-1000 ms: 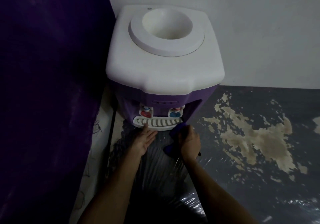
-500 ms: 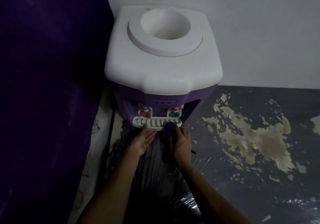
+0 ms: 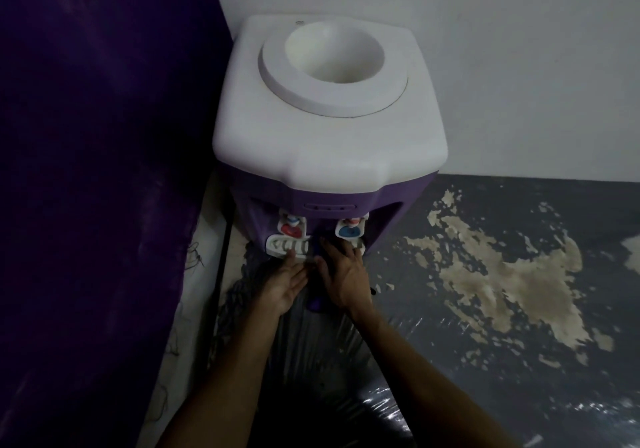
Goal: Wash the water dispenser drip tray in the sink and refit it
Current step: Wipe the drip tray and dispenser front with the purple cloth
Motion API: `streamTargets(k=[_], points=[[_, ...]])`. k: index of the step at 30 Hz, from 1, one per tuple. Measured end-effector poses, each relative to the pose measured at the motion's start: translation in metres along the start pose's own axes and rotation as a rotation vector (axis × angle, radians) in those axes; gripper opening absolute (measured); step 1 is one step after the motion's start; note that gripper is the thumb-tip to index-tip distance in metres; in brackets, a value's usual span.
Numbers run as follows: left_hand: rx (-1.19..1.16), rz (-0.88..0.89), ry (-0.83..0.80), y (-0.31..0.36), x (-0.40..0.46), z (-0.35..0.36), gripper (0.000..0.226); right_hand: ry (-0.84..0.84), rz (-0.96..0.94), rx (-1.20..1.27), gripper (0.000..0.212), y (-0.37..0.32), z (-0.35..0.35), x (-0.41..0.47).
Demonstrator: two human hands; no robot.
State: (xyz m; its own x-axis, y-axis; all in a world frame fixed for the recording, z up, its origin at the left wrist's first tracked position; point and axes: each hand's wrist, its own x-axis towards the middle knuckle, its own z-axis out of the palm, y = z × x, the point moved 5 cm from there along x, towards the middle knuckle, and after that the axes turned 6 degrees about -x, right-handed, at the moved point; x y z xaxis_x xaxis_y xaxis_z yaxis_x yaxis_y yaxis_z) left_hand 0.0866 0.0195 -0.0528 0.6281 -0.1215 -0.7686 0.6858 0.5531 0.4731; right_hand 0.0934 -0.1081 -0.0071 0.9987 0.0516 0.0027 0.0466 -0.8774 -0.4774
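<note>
Both my hands at the dispenser's drip tray [image 3: 287, 246]

My left hand [image 3: 285, 286] lies flat, fingers straight, touching the tray; my right hand [image 3: 344, 274] presses a purple cloth [image 3: 317, 304], fingers spread.

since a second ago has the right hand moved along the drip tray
Yes. The right hand slid left with its purple cloth, from the drip tray's right end, below the blue tap, toward the middle.

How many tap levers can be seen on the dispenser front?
2: the red tap lever on the left above the drip tray, and the blue tap lever on the right, just above the right hand.
</note>
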Motion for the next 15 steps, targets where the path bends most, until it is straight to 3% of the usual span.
streamTargets(k=[2, 6, 11, 15], points=[[-0.027, 0.001, 0.005, 0.0, -0.001, 0.0, 0.053, 0.113, 0.054, 0.18, 0.043, 0.005, -0.008, -0.006], [-0.02, -0.009, 0.003, -0.001, -0.004, 0.001, 0.053, 0.255, 0.416, 0.443, 0.036, 0.024, -0.008, -0.02], [0.117, 0.004, 0.044, -0.001, -0.004, 0.005, 0.049, 0.132, 0.814, 0.669, 0.046, 0.034, -0.003, -0.014], [0.216, 0.007, 0.081, 0.001, -0.001, 0.008, 0.053, 0.035, 0.917, 0.662, 0.056, 0.04, 0.007, -0.008]])
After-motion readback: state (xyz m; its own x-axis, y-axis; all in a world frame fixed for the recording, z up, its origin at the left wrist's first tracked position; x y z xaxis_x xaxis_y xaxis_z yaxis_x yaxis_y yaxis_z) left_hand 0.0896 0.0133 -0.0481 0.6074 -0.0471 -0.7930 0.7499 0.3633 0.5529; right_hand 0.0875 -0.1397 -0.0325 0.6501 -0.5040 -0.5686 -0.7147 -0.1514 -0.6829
